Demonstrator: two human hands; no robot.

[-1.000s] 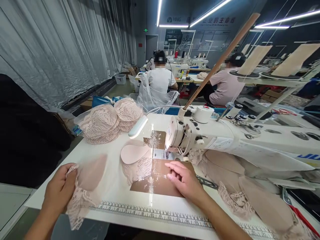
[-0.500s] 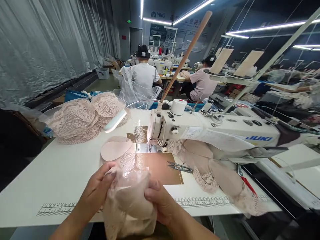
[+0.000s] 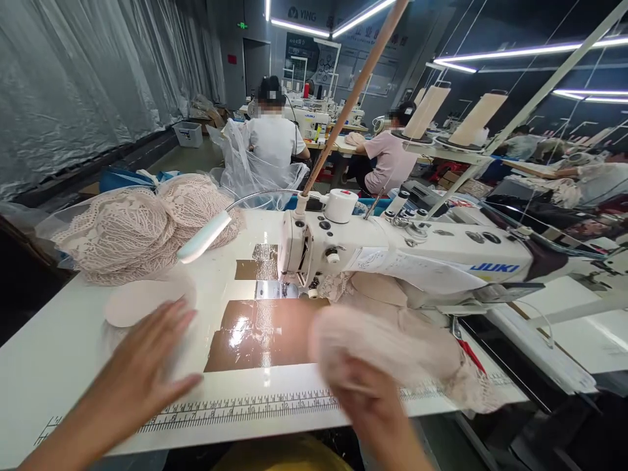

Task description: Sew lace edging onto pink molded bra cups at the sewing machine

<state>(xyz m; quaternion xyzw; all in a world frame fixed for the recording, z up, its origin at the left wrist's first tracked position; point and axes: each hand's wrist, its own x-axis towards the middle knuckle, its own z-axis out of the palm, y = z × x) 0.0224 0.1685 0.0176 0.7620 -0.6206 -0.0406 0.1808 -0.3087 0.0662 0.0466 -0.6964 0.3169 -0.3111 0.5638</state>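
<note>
Crinkly silver curtain (image 3: 108,91) hung off left of the glossy white tabletop (image 3: 63,327). Left hand (image 3: 132,366) was splayed wide, palm down, fingertips over a smooth pale-pink oval pad (image 3: 137,302). Right hand (image 3: 370,389), fingers curled, clutched a motion-blurred beige fabric piece (image 3: 353,333) by the shiny brown sheet (image 3: 240,343).

Silvery curtain (image 3: 112,78) at left; pale bin (image 3: 188,135) near it; strip lights (image 3: 299,27) overhead

Matt cloth cup (image 3: 135,304), glossy sheet (image 3: 289,343)
</note>
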